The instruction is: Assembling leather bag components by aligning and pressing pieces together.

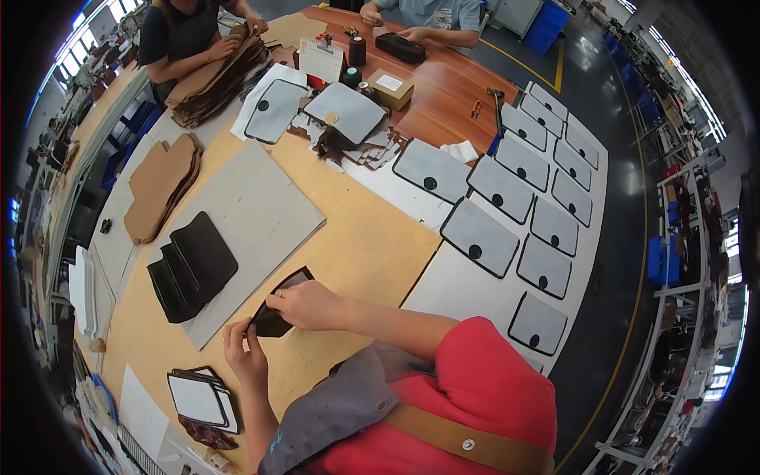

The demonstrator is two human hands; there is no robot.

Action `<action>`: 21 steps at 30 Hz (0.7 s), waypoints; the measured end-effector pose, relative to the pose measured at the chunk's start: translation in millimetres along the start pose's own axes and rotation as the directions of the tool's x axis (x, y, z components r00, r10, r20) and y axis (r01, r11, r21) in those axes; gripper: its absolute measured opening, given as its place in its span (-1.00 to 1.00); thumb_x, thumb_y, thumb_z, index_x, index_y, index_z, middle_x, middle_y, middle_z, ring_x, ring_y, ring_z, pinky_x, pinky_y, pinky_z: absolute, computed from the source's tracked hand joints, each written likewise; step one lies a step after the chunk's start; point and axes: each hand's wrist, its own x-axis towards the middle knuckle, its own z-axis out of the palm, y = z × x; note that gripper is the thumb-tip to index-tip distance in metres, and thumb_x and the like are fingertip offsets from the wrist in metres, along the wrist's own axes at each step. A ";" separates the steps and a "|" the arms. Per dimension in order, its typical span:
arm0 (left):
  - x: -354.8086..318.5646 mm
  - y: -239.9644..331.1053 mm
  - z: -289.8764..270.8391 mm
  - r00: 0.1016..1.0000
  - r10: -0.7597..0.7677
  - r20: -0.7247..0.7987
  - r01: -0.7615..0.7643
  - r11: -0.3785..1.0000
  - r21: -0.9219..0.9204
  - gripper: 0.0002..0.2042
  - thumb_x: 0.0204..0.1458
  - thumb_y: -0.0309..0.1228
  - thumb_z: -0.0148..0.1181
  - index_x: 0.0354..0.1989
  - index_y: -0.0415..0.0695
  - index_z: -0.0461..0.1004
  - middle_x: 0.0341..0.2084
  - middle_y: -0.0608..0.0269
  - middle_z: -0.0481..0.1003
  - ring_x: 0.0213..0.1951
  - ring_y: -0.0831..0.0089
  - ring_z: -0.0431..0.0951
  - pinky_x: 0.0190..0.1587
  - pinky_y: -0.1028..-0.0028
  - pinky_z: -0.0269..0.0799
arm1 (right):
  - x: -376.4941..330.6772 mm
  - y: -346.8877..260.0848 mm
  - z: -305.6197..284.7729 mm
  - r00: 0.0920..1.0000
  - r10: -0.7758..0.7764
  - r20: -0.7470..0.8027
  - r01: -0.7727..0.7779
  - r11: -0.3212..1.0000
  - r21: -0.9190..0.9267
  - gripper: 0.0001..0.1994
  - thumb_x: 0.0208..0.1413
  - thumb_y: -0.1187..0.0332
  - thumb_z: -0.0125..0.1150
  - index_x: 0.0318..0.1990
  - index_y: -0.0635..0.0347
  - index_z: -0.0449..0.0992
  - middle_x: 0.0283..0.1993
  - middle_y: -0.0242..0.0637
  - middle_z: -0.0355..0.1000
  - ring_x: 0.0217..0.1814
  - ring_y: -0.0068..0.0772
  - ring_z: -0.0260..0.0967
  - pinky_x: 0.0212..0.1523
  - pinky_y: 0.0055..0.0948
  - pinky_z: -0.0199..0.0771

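Observation:
A small dark piece that looks like leather or fabric (273, 324) is held up between my hands over the tan table (380, 237). My left hand (247, 354) pinches its lower left corner between fingers and thumb. Along its right side my right hand (310, 305) grips it, the fingers closed over the edge and hiding part of it. Just beyond my hands, several black leather-like pieces (207, 252) lie overlapping in a fanned row, partly on a grey board (265, 194). Nearer me on the left is a small pile of white panels with black edges (196, 398).
Grey panels with black borders and round black spots (497, 194) cover the white surface on the right. Brown cut pieces (165, 184) lie stacked at the left. Two people work across the table, near a desk calendar (321, 62), a cardboard box (390, 90) and a hammer (496, 95).

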 end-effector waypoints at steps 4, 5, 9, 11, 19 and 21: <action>5.8 8.2 9.6 1.000 -0.014 0.017 0.014 1.000 0.005 -0.92 -0.01 -0.66 0.08 -0.33 -0.29 0.45 -0.46 0.12 0.41 -0.42 0.28 0.40 -0.39 0.44 0.33 | -2.7 12.1 -2.4 0.998 -0.041 -0.043 0.043 0.998 0.049 -0.88 -0.08 0.41 0.11 -0.36 0.20 0.39 -0.51 -0.21 0.43 -0.51 -0.17 0.45 -0.53 -0.28 0.41; 5.2 9.4 10.1 1.000 -0.004 0.019 0.004 1.000 0.006 -0.93 0.00 -0.65 0.08 -0.33 -0.29 0.44 -0.47 0.15 0.39 -0.44 0.35 0.38 -0.38 0.47 0.31 | -3.5 14.3 -3.5 0.996 -0.057 -0.064 0.060 0.997 0.053 -0.90 -0.08 0.40 0.12 -0.39 0.19 0.40 -0.53 -0.23 0.43 -0.52 -0.18 0.45 -0.53 -0.28 0.41; 2.6 13.5 8.7 0.999 0.042 0.026 -0.043 0.999 0.033 -0.93 0.00 -0.66 0.09 -0.33 -0.29 0.44 -0.50 0.18 0.37 -0.47 0.41 0.36 -0.38 0.51 0.29 | -3.9 18.8 -8.1 0.995 -0.079 -0.059 0.082 0.995 0.061 -0.91 -0.04 0.37 0.14 -0.38 0.15 0.42 -0.55 -0.31 0.39 -0.52 -0.23 0.41 -0.52 -0.30 0.38; 2.5 14.4 6.2 0.998 0.059 0.017 -0.059 0.997 0.040 -0.90 -0.05 -0.68 0.11 -0.34 -0.28 0.45 -0.51 0.15 0.39 -0.45 0.33 0.38 -0.39 0.45 0.28 | -3.7 17.7 -12.6 0.991 -0.105 -0.086 0.111 0.991 0.072 -0.91 -0.03 0.37 0.14 -0.37 0.14 0.43 -0.55 -0.33 0.39 -0.52 -0.26 0.40 -0.49 -0.31 0.36; 11.9 23.1 6.2 0.990 0.140 0.000 -0.139 0.988 0.072 -0.83 -0.10 -0.72 0.12 -0.31 -0.26 0.45 -0.51 0.12 0.41 -0.44 0.25 0.39 -0.37 0.37 0.29 | -7.0 12.9 -24.5 0.985 -0.106 -0.139 0.113 0.993 0.046 -0.91 -0.03 0.36 0.13 -0.38 0.12 0.44 -0.57 -0.37 0.38 -0.52 -0.31 0.38 -0.47 -0.33 0.32; 14.0 25.3 6.8 0.987 0.155 0.037 -0.158 0.984 0.085 -0.80 -0.09 -0.71 0.12 -0.26 -0.26 0.43 -0.46 0.10 0.41 -0.41 0.24 0.41 -0.34 0.37 0.32 | -7.6 14.0 -25.9 0.985 -0.105 -0.135 0.109 0.994 0.025 -0.91 -0.03 0.35 0.13 -0.38 0.12 0.44 -0.57 -0.37 0.38 -0.52 -0.32 0.38 -0.46 -0.33 0.32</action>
